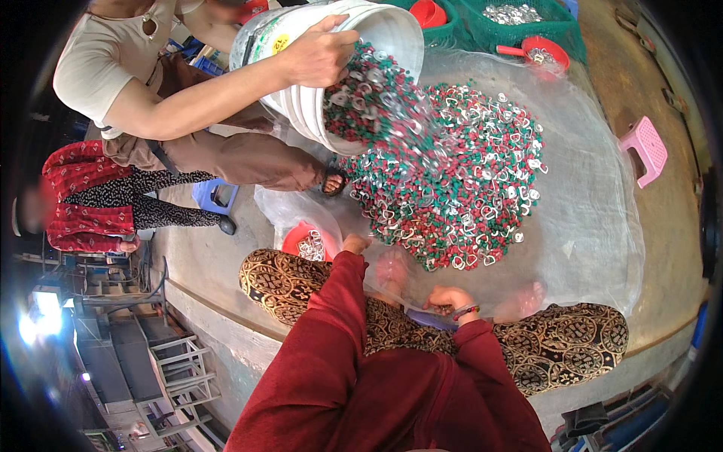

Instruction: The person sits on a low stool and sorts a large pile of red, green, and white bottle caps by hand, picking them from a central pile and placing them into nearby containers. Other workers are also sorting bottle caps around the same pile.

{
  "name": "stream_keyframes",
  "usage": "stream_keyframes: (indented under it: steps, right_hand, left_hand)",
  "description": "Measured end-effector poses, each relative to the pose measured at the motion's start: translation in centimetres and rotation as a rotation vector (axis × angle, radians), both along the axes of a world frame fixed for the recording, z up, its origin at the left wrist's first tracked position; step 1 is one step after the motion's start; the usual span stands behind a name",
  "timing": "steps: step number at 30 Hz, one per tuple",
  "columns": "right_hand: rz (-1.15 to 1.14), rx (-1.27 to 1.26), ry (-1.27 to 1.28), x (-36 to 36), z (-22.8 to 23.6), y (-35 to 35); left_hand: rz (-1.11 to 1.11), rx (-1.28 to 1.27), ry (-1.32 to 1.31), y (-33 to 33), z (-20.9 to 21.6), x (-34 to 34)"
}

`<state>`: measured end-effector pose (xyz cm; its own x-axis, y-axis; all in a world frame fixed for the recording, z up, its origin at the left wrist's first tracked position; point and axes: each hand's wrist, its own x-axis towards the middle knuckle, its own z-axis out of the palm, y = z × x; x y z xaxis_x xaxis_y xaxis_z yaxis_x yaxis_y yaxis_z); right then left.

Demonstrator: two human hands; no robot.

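A thin translucent sheet (587,196) is spread on the floor before me, its near edge drawn up over my feet. My left hand (355,243) is closed on that edge, beside my left knee. Farther right, my right hand (449,298), with a beaded bracelet at the wrist, pinches the same edge. On the sheet lies a broad heap of small red and green pieces mixed with silvery rings (459,188). Above the heap a person's hand (322,54) tips a white bucket (395,38), and more of the mix pours out in a blur.
A red bowl of metal pieces (329,245) sits by my left knee. Green baskets (520,38) and a red scoop (553,53) are at the far side. A pink stool (646,151) stands right. Another person in red (83,192) is at left, near a blue stool (215,197).
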<state>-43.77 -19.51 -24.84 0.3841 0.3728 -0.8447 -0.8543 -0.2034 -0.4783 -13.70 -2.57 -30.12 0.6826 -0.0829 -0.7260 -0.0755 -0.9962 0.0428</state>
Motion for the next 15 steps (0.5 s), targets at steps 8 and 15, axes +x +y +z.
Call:
stream_keyframes:
  steps: [8,15]
  right_hand:
    - [-0.069,0.038,0.011,-0.8,-0.2,-0.6]
    - [-0.015,-0.015,-0.011,-0.4,-0.3,0.0]
  left_hand:
    - [-0.196,0.189,-0.218,-3.7,5.4,-3.9]
    - [-0.195,0.186,-0.136,-1.3,2.0,-2.4]
